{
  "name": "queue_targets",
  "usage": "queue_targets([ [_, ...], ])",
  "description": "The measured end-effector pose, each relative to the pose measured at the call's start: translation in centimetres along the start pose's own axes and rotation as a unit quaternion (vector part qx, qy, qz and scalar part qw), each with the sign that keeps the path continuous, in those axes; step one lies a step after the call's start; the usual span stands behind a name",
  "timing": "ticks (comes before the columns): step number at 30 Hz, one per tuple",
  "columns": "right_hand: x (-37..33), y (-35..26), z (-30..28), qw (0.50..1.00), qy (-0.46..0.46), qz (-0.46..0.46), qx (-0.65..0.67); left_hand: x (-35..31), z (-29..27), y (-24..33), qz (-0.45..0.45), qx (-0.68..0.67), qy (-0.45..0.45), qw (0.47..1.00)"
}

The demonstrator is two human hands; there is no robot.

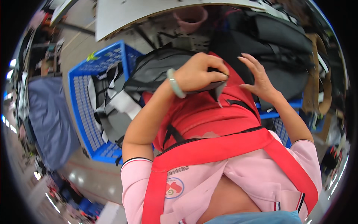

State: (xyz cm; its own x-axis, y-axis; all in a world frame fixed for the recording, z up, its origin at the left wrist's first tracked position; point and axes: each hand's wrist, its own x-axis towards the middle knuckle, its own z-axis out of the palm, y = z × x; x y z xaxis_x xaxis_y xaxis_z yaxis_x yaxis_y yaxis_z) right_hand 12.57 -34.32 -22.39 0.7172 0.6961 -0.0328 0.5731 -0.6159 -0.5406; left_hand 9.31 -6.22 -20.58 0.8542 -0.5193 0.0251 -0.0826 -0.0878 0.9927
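My left hand, with a pale green bangle on its wrist, is closed in a pinch on the edge of a dark grey fabric piece. A small grey flap of cloth hangs below the pinching fingers, over my lap. To the right, my right hand is raised with its fingers apart and nothing in it. It hovers near a heap of black fabric pieces. Both hands are above the red apron that I wear.
At the left stands a blue plastic crate with grey, black and white fabric pieces inside. A white table runs across the far side, with a pink bucket beneath. A brown cardboard piece and blue-grey cloth flank the sides.
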Motion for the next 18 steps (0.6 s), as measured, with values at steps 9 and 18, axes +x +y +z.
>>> queue_targets([
  [9, 8.7, -4.4, 3.8, 0.949, -0.142, -0.120, 0.254, -8.8, -1.1, -1.8, 0.017, 0.117, 0.302, 0.946],
  [18, 6.9, -4.1, -3.4, 0.969, -0.171, -0.164, 0.066, -24.3, -9.8, -13.6, -0.491, 0.030, 0.209, 0.845],
])
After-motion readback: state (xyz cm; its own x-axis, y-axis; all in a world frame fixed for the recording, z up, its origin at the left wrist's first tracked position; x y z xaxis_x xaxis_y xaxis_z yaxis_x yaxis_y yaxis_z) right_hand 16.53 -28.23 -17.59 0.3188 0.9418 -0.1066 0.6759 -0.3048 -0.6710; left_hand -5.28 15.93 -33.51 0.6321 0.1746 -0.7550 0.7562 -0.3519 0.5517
